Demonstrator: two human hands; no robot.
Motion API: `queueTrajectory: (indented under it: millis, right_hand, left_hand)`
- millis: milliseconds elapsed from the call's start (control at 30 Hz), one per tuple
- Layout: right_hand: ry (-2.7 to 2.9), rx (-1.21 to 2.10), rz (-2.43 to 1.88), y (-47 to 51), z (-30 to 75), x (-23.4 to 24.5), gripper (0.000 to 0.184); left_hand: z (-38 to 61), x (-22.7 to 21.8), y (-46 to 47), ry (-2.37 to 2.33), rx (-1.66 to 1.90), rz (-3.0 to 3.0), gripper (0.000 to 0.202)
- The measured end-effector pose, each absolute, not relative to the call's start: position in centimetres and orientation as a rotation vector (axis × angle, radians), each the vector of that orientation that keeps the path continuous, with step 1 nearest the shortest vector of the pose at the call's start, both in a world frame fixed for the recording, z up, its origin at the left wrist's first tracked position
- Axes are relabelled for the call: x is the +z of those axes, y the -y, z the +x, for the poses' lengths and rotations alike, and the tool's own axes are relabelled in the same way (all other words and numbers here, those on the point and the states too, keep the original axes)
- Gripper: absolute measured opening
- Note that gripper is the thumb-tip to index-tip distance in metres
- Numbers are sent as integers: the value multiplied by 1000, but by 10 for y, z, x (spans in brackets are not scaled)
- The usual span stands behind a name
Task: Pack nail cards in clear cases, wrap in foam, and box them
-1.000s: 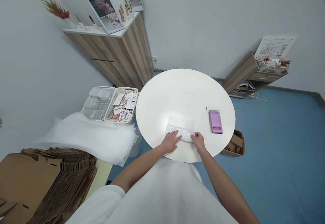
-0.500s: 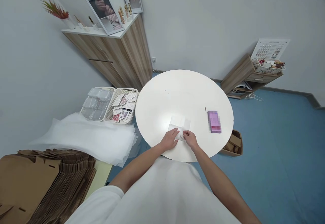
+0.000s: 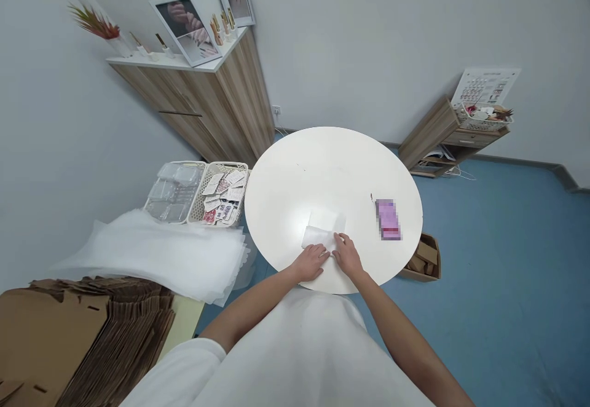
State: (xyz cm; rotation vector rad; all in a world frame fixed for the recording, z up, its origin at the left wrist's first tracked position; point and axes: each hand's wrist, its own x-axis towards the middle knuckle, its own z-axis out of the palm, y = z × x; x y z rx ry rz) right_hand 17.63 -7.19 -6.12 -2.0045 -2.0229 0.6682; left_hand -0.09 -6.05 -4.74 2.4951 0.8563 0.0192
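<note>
A thin white sheet [image 3: 318, 235], folded over on itself, lies near the front of the round white table [image 3: 332, 167]. It looks like the soft sheets stacked at the left. My left hand [image 3: 311, 262] rests palm down at the sheet's near edge, fingers stretched out together and touching it. Close beside it, my right hand [image 3: 348, 256] has its bent fingers and thumb on the sheet's right near corner, gripping the fold. The fingertips of both hands almost meet. Part of the sheet is hidden beneath them. To the right lies a purple, blurred rectangular object [image 3: 388, 219].
Left of the table stand a basket of printed cards [image 3: 224, 195] and a basket of clear plastic cases [image 3: 174, 192]. Nearer are stacked white sheets [image 3: 157, 253] and flattened cardboard boxes [image 3: 115, 339]. An open carton [image 3: 424, 259] sits below the table's right edge.
Both hands have drawn slightly closer to me and nearer each other. The sheet's near flap lies differently, and my right hand has moved from a pinch on its surface to its near corner.
</note>
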Motion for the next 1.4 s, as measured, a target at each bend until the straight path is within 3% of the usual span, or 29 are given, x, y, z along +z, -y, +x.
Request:
queueTrajectory:
  millis: [133,333,600,833,1133,1400]
  right_hand:
    - [2306,629,-2107,71,171,-63,50]
    - [2402,515,-2155,74,158,-73,58]
    - [2341,517,-2087,77,152,-89,83]
    - [2402,602,-1981,79,156,-89,89]
    - [2526,526,-1849,85,141,-86,85]
    - [2426,826,-1877,81,136,-82,92]
  left_hand:
    - [-8,-52,68,-1105,66,2280,45]
    - [-18,-64,65,-1820,128,1439,65]
    - [-10,-86,56,-1831,349,1192,68]
    - [0,-98,46,-1858,378,1080,64]
    - [-1,-72,43,-1694,489,1094,15]
    - [15,-64,55,-1551,491,1326,21]
